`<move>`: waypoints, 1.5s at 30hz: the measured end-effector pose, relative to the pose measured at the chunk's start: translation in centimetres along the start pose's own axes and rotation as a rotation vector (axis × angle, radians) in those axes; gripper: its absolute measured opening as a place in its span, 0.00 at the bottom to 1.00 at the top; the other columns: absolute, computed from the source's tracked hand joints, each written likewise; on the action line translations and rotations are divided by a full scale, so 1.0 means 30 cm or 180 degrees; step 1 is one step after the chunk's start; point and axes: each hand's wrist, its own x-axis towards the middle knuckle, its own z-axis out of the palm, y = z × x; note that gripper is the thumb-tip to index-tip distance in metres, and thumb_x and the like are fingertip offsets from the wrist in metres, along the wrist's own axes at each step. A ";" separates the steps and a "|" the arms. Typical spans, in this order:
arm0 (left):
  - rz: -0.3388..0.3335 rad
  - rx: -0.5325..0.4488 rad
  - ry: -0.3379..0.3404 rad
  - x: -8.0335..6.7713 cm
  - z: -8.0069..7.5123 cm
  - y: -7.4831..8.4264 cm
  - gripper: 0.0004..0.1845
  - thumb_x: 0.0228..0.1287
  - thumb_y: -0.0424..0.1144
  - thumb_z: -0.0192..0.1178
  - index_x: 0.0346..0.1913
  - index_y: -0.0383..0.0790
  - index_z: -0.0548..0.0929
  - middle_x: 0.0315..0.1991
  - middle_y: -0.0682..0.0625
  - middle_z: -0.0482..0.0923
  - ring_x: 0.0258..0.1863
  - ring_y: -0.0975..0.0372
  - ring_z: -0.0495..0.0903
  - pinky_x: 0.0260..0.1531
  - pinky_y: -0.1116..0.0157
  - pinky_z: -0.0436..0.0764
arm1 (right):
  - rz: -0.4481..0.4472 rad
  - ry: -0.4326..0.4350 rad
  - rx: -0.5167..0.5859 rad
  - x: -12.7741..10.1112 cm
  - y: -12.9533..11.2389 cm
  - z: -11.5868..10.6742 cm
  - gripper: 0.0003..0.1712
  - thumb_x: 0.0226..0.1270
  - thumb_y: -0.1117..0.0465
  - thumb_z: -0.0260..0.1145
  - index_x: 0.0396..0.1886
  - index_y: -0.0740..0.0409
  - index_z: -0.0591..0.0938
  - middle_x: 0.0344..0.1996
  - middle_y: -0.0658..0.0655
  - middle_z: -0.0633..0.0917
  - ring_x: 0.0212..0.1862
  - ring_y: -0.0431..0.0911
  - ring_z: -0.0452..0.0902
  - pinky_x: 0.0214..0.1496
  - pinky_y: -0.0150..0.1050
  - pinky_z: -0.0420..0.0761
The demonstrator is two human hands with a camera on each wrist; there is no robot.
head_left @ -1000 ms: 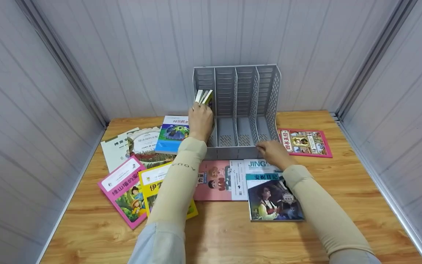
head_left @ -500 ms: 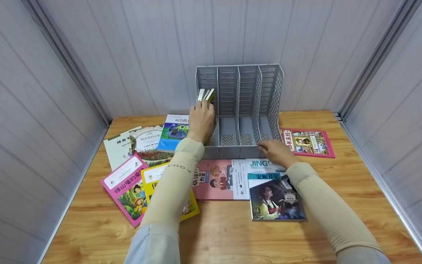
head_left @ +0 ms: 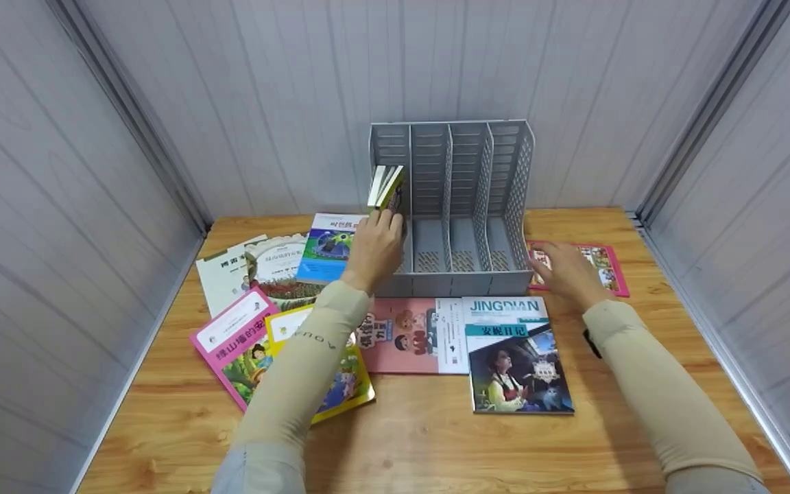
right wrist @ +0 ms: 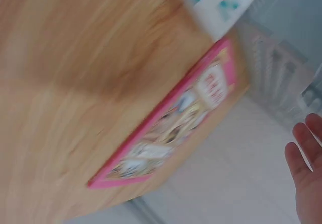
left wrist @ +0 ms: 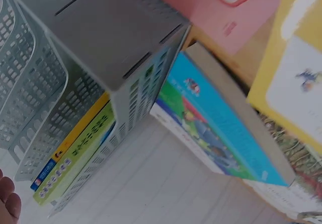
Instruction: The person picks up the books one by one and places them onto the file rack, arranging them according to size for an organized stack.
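A grey four-slot file rack [head_left: 457, 282] stands at the back of the wooden table [head_left: 436, 446]. Two thin books [head_left: 386, 186] lean in its leftmost slot; in the left wrist view they are the yellow and green spines [left wrist: 75, 153] inside the rack [left wrist: 110, 48]. My left hand [head_left: 376, 245] reaches up to them, its straight fingers touching their lower front edge. My right hand [head_left: 568, 269] is spread flat over the left part of a pink-bordered book [head_left: 604, 264] lying right of the rack. The right wrist view shows that book [right wrist: 171, 133], blurred, with straight fingers [right wrist: 306, 163] above it.
Several books lie flat on the table: a blue one [head_left: 326, 247] beside the rack, white ones [head_left: 220, 274], a pink-green one [head_left: 230, 343], a yellow one [head_left: 347, 387], a wide pink one [head_left: 409, 336] and a JINGDIAN book [head_left: 515, 357]. Grey walls close in three sides.
My right hand has left the rack's front right corner and moved right onto the pink-bordered book. My left hand has slid down slightly, and the two books lean further outward.
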 end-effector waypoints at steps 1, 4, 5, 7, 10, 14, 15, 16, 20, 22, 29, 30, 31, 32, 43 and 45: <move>0.0028 -0.0023 -0.0034 -0.013 0.005 0.003 0.06 0.71 0.32 0.62 0.46 0.35 0.82 0.41 0.42 0.84 0.40 0.49 0.83 0.38 0.54 0.84 | 0.0054 -0.0019 -0.0025 -0.009 0.021 -0.003 0.29 0.86 0.54 0.60 0.74 0.69 0.76 0.71 0.76 0.77 0.74 0.73 0.71 0.79 0.70 0.69; 0.0111 -0.0131 -0.0135 -0.048 0.023 0.015 0.06 0.72 0.32 0.63 0.47 0.34 0.82 0.42 0.41 0.84 0.40 0.48 0.84 0.40 0.54 0.86 | 0.0232 -0.0163 -0.0091 -0.039 0.079 -0.002 0.30 0.87 0.53 0.59 0.74 0.71 0.75 0.73 0.77 0.75 0.76 0.73 0.69 0.79 0.70 0.67; 0.0150 -0.0191 -0.0185 -0.059 0.030 0.020 0.06 0.72 0.32 0.64 0.47 0.33 0.83 0.42 0.41 0.84 0.40 0.48 0.85 0.41 0.54 0.87 | 0.0309 -0.0240 -0.0112 -0.050 0.096 0.001 0.31 0.87 0.53 0.58 0.75 0.71 0.74 0.74 0.77 0.74 0.76 0.73 0.68 0.80 0.71 0.67; 0.0240 -0.0342 -0.0329 -0.079 0.043 0.029 0.06 0.73 0.32 0.64 0.46 0.32 0.83 0.42 0.41 0.84 0.41 0.48 0.86 0.42 0.53 0.88 | 0.0448 -0.0379 -0.0146 -0.069 0.127 0.012 0.32 0.87 0.52 0.58 0.76 0.72 0.72 0.74 0.78 0.72 0.76 0.75 0.68 0.78 0.72 0.67; 0.0305 -0.0640 -0.0660 -0.104 0.058 0.043 0.07 0.76 0.33 0.63 0.47 0.30 0.83 0.43 0.39 0.85 0.42 0.47 0.87 0.45 0.52 0.89 | 0.0613 -0.0525 -0.0217 -0.094 0.164 0.035 0.36 0.87 0.49 0.59 0.78 0.73 0.70 0.77 0.79 0.69 0.76 0.77 0.67 0.78 0.74 0.67; 0.0214 -0.0911 -0.1233 -0.126 0.071 0.063 0.11 0.83 0.36 0.57 0.50 0.29 0.83 0.45 0.38 0.86 0.45 0.46 0.88 0.51 0.50 0.89 | 0.0683 -0.0627 -0.0305 -0.117 0.198 0.068 0.36 0.87 0.50 0.58 0.80 0.73 0.68 0.79 0.81 0.65 0.78 0.78 0.63 0.79 0.75 0.63; 0.0171 -0.0950 -0.1371 -0.130 0.074 0.069 0.12 0.85 0.37 0.55 0.51 0.30 0.83 0.46 0.38 0.86 0.46 0.46 0.88 0.53 0.50 0.88 | 0.0690 -0.0649 -0.0328 -0.122 0.204 0.074 0.36 0.87 0.52 0.58 0.80 0.72 0.67 0.79 0.81 0.64 0.78 0.78 0.62 0.80 0.74 0.62; 0.0131 -0.0987 -0.1498 -0.133 0.077 0.074 0.13 0.86 0.38 0.54 0.52 0.30 0.83 0.47 0.38 0.86 0.48 0.46 0.88 0.55 0.50 0.88 | 0.0693 -0.0669 -0.0347 -0.125 0.210 0.080 0.35 0.87 0.53 0.57 0.81 0.72 0.67 0.79 0.80 0.65 0.78 0.78 0.62 0.80 0.74 0.62; -0.0044 -0.1056 -0.1865 -0.144 0.090 0.098 0.15 0.87 0.41 0.52 0.57 0.32 0.81 0.52 0.39 0.85 0.53 0.47 0.87 0.61 0.50 0.87 | 0.0701 -0.0742 -0.0452 -0.137 0.239 0.098 0.32 0.88 0.59 0.53 0.82 0.71 0.65 0.78 0.81 0.66 0.78 0.78 0.62 0.81 0.73 0.62; -0.0114 -0.1047 -0.1937 -0.148 0.100 0.109 0.14 0.86 0.39 0.53 0.59 0.33 0.80 0.53 0.39 0.85 0.54 0.47 0.87 0.63 0.50 0.86 | 0.0758 -0.0801 -0.0457 -0.144 0.254 0.101 0.31 0.88 0.60 0.50 0.83 0.70 0.64 0.79 0.81 0.64 0.78 0.79 0.60 0.81 0.73 0.61; -0.0210 -0.0843 -0.2021 -0.172 0.130 0.110 0.16 0.87 0.40 0.48 0.56 0.31 0.82 0.53 0.37 0.86 0.55 0.45 0.87 0.62 0.49 0.85 | 0.0777 -0.0783 -0.0418 -0.146 0.266 0.101 0.28 0.89 0.62 0.49 0.81 0.67 0.69 0.76 0.79 0.69 0.75 0.78 0.67 0.77 0.73 0.67; -0.0196 -0.0835 -0.2003 -0.176 0.132 0.106 0.16 0.88 0.40 0.48 0.56 0.31 0.82 0.52 0.37 0.86 0.54 0.45 0.87 0.62 0.48 0.85 | 0.0761 -0.0744 -0.0425 -0.144 0.262 0.099 0.27 0.88 0.62 0.51 0.79 0.67 0.72 0.74 0.79 0.72 0.73 0.78 0.70 0.76 0.73 0.69; -0.0176 -0.0837 -0.1991 -0.179 0.134 0.104 0.17 0.88 0.40 0.47 0.55 0.31 0.82 0.52 0.37 0.87 0.54 0.45 0.87 0.62 0.48 0.85 | 0.0758 -0.0702 -0.0430 -0.145 0.260 0.097 0.26 0.87 0.63 0.53 0.78 0.66 0.74 0.72 0.79 0.75 0.71 0.77 0.72 0.74 0.73 0.71; -0.0157 -0.0845 -0.1988 -0.181 0.135 0.102 0.17 0.89 0.40 0.46 0.55 0.31 0.82 0.52 0.37 0.87 0.54 0.44 0.87 0.62 0.48 0.85 | 0.0746 -0.0657 -0.0436 -0.145 0.258 0.097 0.25 0.87 0.63 0.54 0.76 0.66 0.76 0.70 0.79 0.77 0.69 0.77 0.75 0.72 0.73 0.73; -0.0194 -0.0980 -0.2176 -0.174 0.133 0.094 0.11 0.80 0.36 0.58 0.56 0.32 0.80 0.50 0.36 0.87 0.55 0.44 0.86 0.64 0.47 0.83 | 0.0687 -0.0587 -0.0645 -0.163 0.226 0.086 0.15 0.81 0.64 0.64 0.58 0.66 0.90 0.53 0.74 0.90 0.55 0.72 0.87 0.59 0.68 0.84; -0.0224 -0.0992 -0.2274 -0.172 0.132 0.094 0.12 0.79 0.35 0.59 0.57 0.32 0.80 0.51 0.37 0.87 0.56 0.44 0.86 0.66 0.47 0.82 | 0.0653 -0.0592 -0.0693 -0.165 0.220 0.083 0.14 0.81 0.63 0.65 0.52 0.68 0.91 0.48 0.73 0.91 0.50 0.70 0.88 0.56 0.67 0.86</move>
